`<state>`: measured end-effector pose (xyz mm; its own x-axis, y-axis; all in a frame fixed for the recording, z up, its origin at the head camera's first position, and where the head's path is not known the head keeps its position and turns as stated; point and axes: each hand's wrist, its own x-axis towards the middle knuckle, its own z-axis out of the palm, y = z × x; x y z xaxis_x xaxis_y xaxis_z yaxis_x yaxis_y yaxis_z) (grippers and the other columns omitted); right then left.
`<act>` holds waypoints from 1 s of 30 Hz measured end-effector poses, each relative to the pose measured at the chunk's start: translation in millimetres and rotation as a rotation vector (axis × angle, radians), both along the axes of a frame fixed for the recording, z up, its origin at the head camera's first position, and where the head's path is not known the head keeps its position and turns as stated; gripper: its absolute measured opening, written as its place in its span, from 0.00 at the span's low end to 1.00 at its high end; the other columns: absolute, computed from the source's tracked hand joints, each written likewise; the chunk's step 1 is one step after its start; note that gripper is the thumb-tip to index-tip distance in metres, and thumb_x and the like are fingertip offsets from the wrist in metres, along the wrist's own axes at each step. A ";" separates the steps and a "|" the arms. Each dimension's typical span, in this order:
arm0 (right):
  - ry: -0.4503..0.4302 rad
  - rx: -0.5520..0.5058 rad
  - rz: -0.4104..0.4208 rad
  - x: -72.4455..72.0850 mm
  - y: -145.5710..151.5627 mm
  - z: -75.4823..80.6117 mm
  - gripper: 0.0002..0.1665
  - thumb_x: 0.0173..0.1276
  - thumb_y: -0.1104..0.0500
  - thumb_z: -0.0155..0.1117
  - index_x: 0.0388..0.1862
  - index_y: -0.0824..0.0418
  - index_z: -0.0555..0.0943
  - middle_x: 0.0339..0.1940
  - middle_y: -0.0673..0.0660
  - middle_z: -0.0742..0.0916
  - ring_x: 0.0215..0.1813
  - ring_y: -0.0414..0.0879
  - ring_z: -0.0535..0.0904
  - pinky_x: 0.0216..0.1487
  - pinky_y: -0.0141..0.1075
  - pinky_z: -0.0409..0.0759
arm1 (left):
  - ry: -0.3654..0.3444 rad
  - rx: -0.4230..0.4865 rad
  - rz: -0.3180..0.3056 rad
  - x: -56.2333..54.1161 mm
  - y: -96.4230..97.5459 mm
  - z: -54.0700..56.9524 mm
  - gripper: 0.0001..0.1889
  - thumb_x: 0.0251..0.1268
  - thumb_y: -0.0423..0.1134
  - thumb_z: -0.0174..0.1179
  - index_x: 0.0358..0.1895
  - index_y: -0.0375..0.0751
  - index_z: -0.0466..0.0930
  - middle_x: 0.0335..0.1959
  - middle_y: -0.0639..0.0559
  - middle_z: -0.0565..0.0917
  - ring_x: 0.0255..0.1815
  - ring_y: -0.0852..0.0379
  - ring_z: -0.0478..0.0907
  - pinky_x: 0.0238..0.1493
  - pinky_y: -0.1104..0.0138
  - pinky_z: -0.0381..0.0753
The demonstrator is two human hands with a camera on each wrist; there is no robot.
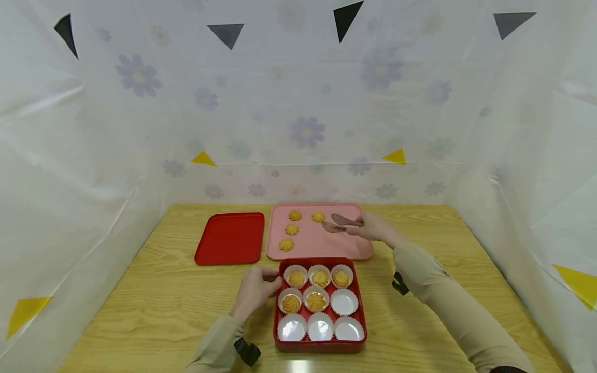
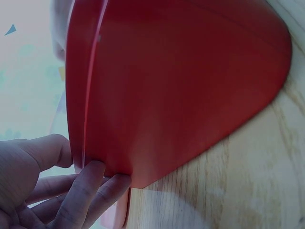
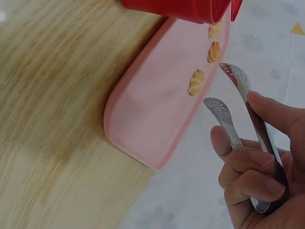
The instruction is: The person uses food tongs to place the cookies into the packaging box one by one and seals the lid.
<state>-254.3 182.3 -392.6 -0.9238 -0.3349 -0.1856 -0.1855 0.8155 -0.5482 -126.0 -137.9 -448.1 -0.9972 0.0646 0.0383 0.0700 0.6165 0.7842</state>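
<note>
My right hand (image 1: 375, 228) grips metal tongs (image 3: 259, 129) whose perforated tips stand apart over the pink tray (image 1: 322, 246), with nothing between them. The cookie (image 1: 318, 217) at the tray's back lies just left of the tips. Several more cookies (image 1: 292, 229) line the tray's left part. My left hand (image 1: 255, 291) touches the upper left side of the red box (image 2: 181, 86) with its fingertips. Inside the box, white paper cups (image 1: 344, 302) stand in three rows. The back row's cups and two middle-row cups hold cookies (image 1: 315, 301); the others hold none.
A flat red lid or tray (image 1: 230, 239) lies left of the pink tray. The wooden table (image 1: 154, 300) carries everything. Behind it and at both sides hangs a white sheet (image 1: 298, 103) with flower prints and coloured triangles.
</note>
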 end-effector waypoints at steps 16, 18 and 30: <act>-0.074 0.069 -0.021 -26.9 -17.7 1.3 0.17 0.72 0.50 0.64 0.28 0.60 0.76 0.18 0.49 0.68 0.21 0.42 0.61 0.27 0.35 0.65 | 0.003 -0.008 0.004 -1.2 -0.8 -0.8 0.08 0.56 0.32 0.67 0.39 0.34 0.90 0.36 0.44 0.91 0.34 0.57 0.82 0.34 0.69 0.80; -0.083 0.071 -0.023 -30.5 -20.4 2.0 0.17 0.72 0.50 0.64 0.28 0.60 0.75 0.19 0.49 0.69 0.23 0.43 0.61 0.29 0.36 0.65 | 0.003 -0.010 0.007 -1.3 -0.8 -0.5 0.08 0.56 0.32 0.67 0.38 0.34 0.90 0.36 0.44 0.91 0.34 0.57 0.82 0.34 0.69 0.80; -0.080 0.202 0.008 -54.5 -33.4 2.7 0.18 0.70 0.49 0.65 0.27 0.58 0.74 0.17 0.49 0.70 0.22 0.42 0.63 0.28 0.35 0.67 | -0.005 -0.014 0.007 -1.6 0.3 0.9 0.09 0.57 0.32 0.67 0.39 0.33 0.90 0.37 0.43 0.91 0.36 0.56 0.83 0.36 0.67 0.81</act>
<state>-308.8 148.9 -389.9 -0.9010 -0.2905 -0.3222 -0.1545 0.9089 -0.3873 -127.6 -137.6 -447.2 -0.9978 0.0579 0.0326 0.0618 0.6283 0.7755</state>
